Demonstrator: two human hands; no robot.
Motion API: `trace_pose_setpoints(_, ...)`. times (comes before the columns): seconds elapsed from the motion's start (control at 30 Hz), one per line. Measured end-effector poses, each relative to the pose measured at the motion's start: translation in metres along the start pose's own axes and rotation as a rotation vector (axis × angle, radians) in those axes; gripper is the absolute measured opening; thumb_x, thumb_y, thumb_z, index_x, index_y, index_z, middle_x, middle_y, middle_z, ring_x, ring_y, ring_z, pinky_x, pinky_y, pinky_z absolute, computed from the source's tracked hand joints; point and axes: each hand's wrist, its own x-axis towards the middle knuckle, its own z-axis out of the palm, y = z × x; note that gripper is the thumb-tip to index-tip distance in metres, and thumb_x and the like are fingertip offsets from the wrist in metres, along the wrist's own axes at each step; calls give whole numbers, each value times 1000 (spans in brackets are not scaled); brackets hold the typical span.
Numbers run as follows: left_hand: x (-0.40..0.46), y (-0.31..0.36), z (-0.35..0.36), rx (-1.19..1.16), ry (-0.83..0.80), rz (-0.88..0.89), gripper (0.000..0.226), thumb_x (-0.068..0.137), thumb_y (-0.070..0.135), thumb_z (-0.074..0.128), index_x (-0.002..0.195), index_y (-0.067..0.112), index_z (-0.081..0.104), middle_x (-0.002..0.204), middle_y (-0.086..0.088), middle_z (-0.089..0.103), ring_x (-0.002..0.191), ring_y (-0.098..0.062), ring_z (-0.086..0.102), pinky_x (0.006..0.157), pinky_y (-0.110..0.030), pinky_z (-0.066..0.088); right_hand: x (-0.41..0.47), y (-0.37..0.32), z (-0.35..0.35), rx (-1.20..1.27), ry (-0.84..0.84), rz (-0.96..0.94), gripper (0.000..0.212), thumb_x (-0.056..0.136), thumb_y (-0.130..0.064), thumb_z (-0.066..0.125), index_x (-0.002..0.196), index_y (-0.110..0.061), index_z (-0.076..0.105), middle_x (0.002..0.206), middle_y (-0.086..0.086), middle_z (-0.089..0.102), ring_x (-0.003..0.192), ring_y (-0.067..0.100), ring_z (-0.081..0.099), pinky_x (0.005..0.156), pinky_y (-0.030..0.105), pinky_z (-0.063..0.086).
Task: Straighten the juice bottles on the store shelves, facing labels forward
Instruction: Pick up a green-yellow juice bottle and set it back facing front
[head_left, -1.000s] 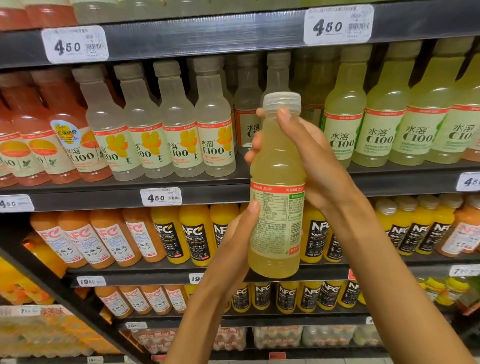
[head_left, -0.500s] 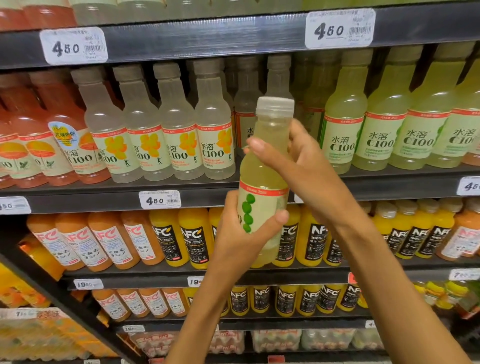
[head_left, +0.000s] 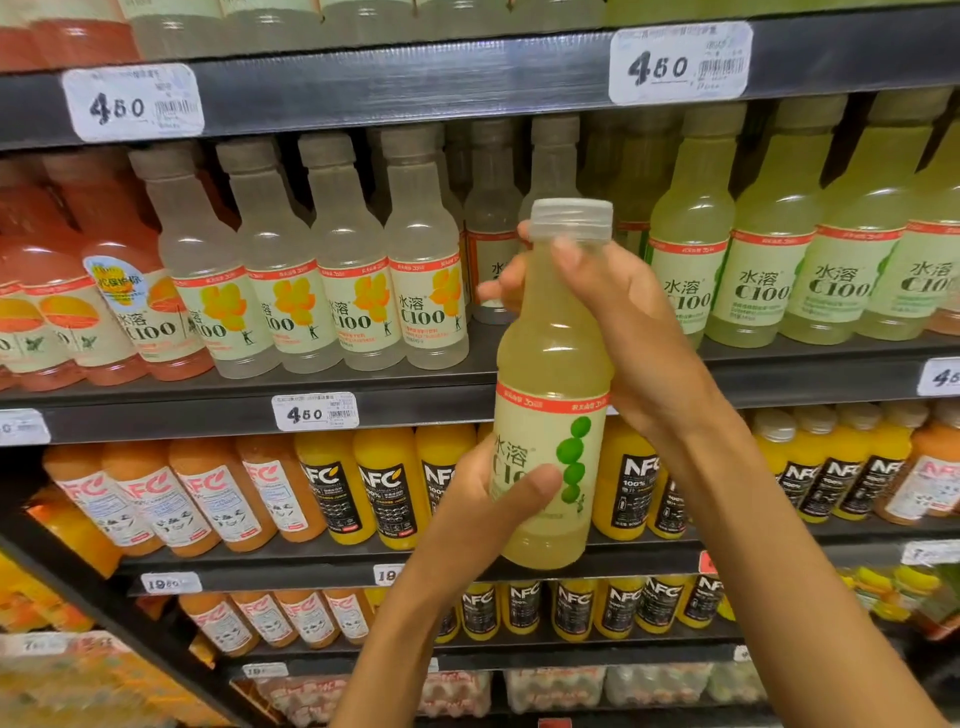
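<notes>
Bottle: pale yellow-green juice, nearly full, capped, lime label toward us. We hold it upright in front of the shelf: left hand grasping the label, right hand wrapped round the neck. Behind: shelved rows of capped, filled juice bottles.

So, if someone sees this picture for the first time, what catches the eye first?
The pale green C100 bottle at centre, off the shelf, its lime label facing the camera. The left hand grips its label; the right hand wraps its neck. Behind stand rows of C100 bottles, with black-labelled NFC bottles below.
</notes>
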Motion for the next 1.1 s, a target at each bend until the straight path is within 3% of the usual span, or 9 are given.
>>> trace_pose_setpoints(0.13, 0, 7, 7, 50, 34, 37, 79, 50, 74, 70, 110, 26, 55, 102, 7, 72, 93, -11, 69, 70, -18, 54, 6, 1, -5, -7, 104, 68, 36, 91, -45, 46, 102, -12, 56, 75, 2, 66, 72, 19, 67, 60, 29, 55)
trace_pose_setpoints(0.27, -9, 6, 6, -18, -83, -55, 76, 55, 87, 54, 117, 44, 55, 112, 16, 69, 104, -3, 65, 86, -26, 55, 12, -1, -9, 248, 27, 173, 38, 94, -46, 46, 103, -10, 54, 73, 4, 60, 64, 18, 62, 59, 30, 52)
trace_pose_setpoints(0.4, -11, 9, 8, -81, -187, -116, 80, 57, 85, 57, 120, 36, 58, 118, 7, 68, 111, -12, 63, 91, -32, 53, 17, -6, -11, 482, -93, 231, 40, 95, -49, 39, 103, -12, 53, 74, 3, 59, 67, 16, 62, 64, 26, 52)
trace_pose_setpoints(0.53, -13, 15, 15, -34, -88, -77, 62, 71, 76, 50, 118, 36, 59, 113, 9, 70, 106, -11, 66, 89, -30, 54, 18, -7, -12, 224, 15, 200, 44, 98, -49, 36, 110, -10, 53, 83, 9, 68, 76, 22, 67, 69, 32, 56)
trace_pose_setpoints(0.63, -14, 18, 18, 20, -35, -44, 44, 80, 68, 44, 113, 40, 53, 102, 30, 67, 97, 10, 62, 74, -7, 50, 16, -6, -15, 59, 76, 201, 49, 98, -48, 36, 114, -7, 57, 83, 10, 69, 78, 24, 69, 70, 34, 56)
trace_pose_setpoints(0.7, -15, 16, 17, 66, -4, -60, 55, 73, 75, 32, 116, 48, 51, 106, 36, 63, 104, 17, 56, 87, -13, 46, 15, -6, -16, 120, 60, 228, 52, 99, -48, 36, 121, -4, 54, 83, 10, 67, 78, 24, 67, 70, 35, 55)
trace_pose_setpoints(0.8, -18, 10, 17, 50, 27, -112, 75, 66, 82, 29, 131, 49, 47, 128, 23, 57, 123, 3, 49, 110, -37, 36, 15, -5, -15, 285, 18, 263, 51, 99, -49, 35, 120, -5, 51, 80, 8, 62, 71, 21, 62, 67, 33, 52)
trace_pose_setpoints(0.97, -24, 11, 15, 12, 11, -102, 64, 72, 82, 36, 126, 51, 50, 117, 28, 62, 111, 9, 56, 96, -24, 45, 19, -7, -16, 379, 50, 284, 51, 98, -51, 36, 113, -6, 54, 78, 9, 61, 67, 21, 61, 67, 32, 51)
trace_pose_setpoints(1.1, -21, 10, 15, -65, 38, -79, 55, 75, 78, 35, 119, 52, 56, 115, 19, 67, 108, 2, 61, 89, -25, 49, 19, -8, -17, 163, 78, 229, 55, 99, -52, 30, 122, -8, 51, 90, 11, 71, 80, 24, 69, 70, 35, 54)
